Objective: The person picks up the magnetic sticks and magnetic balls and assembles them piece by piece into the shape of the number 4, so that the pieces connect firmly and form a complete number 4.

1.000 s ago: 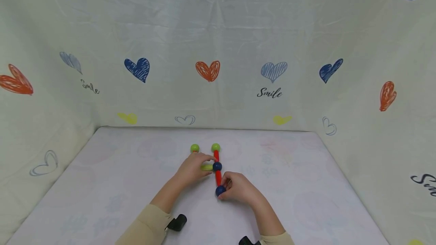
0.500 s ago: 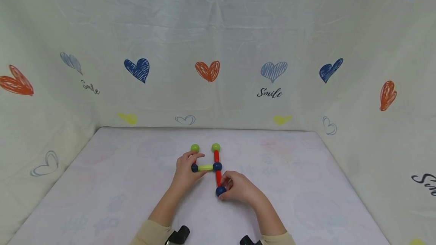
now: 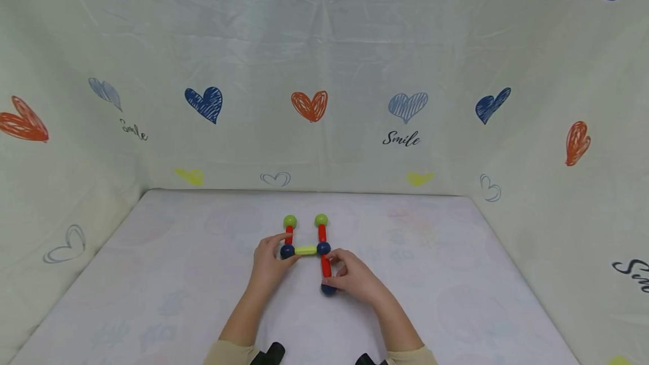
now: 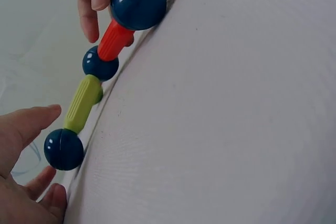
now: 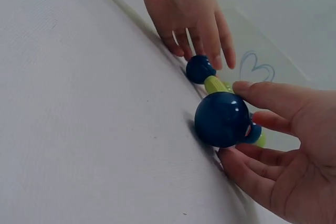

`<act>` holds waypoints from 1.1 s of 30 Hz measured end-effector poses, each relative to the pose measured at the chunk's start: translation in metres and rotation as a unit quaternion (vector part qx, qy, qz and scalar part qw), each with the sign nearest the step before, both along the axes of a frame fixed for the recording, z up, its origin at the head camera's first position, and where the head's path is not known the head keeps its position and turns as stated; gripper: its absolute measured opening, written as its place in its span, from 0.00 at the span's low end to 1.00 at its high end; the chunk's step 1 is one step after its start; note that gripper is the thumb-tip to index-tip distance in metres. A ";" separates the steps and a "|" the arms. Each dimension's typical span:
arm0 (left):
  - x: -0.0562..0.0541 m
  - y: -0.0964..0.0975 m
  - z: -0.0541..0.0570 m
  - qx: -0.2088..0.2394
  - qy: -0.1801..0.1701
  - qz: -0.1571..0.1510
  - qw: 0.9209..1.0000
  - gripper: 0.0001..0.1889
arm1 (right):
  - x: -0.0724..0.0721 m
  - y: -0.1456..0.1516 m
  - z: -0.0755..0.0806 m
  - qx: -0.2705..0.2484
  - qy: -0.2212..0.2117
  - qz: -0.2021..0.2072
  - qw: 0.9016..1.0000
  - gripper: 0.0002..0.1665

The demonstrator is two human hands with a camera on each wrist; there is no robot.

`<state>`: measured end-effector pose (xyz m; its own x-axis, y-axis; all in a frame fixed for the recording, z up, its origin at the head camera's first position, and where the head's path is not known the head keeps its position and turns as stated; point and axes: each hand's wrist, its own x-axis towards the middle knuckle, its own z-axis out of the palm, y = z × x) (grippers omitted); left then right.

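Note:
A magnetic ball-and-stick frame lies on the table. Two green balls top red sticks, and a yellow-green stick joins the left blue ball to the middle blue ball. From there the lower red stick runs to a large blue ball. My left hand surrounds the left blue ball loosely, with a gap between thumb and ball in the left wrist view. My right hand straddles the lower red stick, its thumb and fingers bent round it beside the large ball.
The white table carries a faint printed pattern. A pale curtain with printed hearts hangs behind it and at both sides. Black wrist cameras sit at the cuffs.
My left hand has drawn left from the yellow-green stick to the left blue ball, exposing the left side of the frame. My right hand has slid from the large ball up onto the lower red stick.

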<state>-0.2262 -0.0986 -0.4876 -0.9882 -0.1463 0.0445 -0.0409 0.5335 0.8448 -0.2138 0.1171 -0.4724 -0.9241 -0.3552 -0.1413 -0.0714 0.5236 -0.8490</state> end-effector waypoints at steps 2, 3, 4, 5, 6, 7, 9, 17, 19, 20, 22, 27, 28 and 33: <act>0.000 -0.002 -0.002 0.006 -0.001 -0.001 1.000 0.28 | -0.001 -0.001 -0.002 -0.005 0.005 -0.011 1.000 0.28; -0.001 -0.003 -0.002 0.011 -0.002 -0.002 1.000 0.28 | -0.001 -0.002 -0.003 -0.008 0.007 -0.017 1.000 0.28; -0.001 -0.003 -0.003 0.017 -0.007 -0.003 1.000 0.28 | -0.001 -0.003 -0.004 -0.011 0.010 -0.021 1.000 0.28; -0.001 -0.004 -0.003 0.021 -0.011 -0.004 1.000 0.29 | -0.001 -0.003 -0.005 -0.013 0.012 -0.026 0.999 0.29; -0.001 -0.005 -0.004 0.022 -0.014 -0.006 1.000 0.29 | -0.002 -0.003 -0.006 -0.015 0.014 -0.031 0.999 0.29; -0.001 -0.006 -0.004 0.024 -0.018 -0.007 1.000 0.29 | -0.002 -0.003 -0.007 -0.017 0.016 -0.035 0.999 0.30; -0.002 -0.007 -0.005 0.028 -0.021 -0.008 0.999 0.28 | -0.003 -0.003 -0.008 -0.020 0.016 -0.044 0.999 0.31; -0.003 -0.015 -0.009 0.031 -0.015 -0.028 0.999 0.25 | -0.007 -0.009 -0.008 -0.030 0.002 -0.063 0.998 0.35; -0.003 -0.015 -0.008 0.032 -0.018 -0.032 0.999 0.24 | -0.009 -0.010 -0.008 -0.026 0.004 -0.064 0.998 0.35; -0.002 -0.015 -0.008 0.032 -0.019 -0.034 0.999 0.24 | -0.010 -0.011 -0.007 -0.025 0.003 -0.065 0.998 0.36; -0.002 -0.016 -0.007 0.032 -0.021 -0.035 0.999 0.24 | -0.013 -0.012 -0.006 -0.020 0.004 -0.066 0.998 0.36; -0.002 -0.016 -0.008 0.035 -0.023 -0.029 0.999 0.22 | -0.018 -0.015 -0.007 -0.024 -0.003 -0.072 0.997 0.36; -0.002 -0.016 -0.008 0.035 -0.023 -0.027 0.999 0.21 | -0.018 -0.016 -0.007 -0.026 -0.004 -0.074 0.997 0.36; -0.002 -0.015 -0.008 0.036 -0.024 -0.023 0.999 0.19 | -0.020 -0.019 -0.009 -0.030 -0.008 -0.088 0.996 0.36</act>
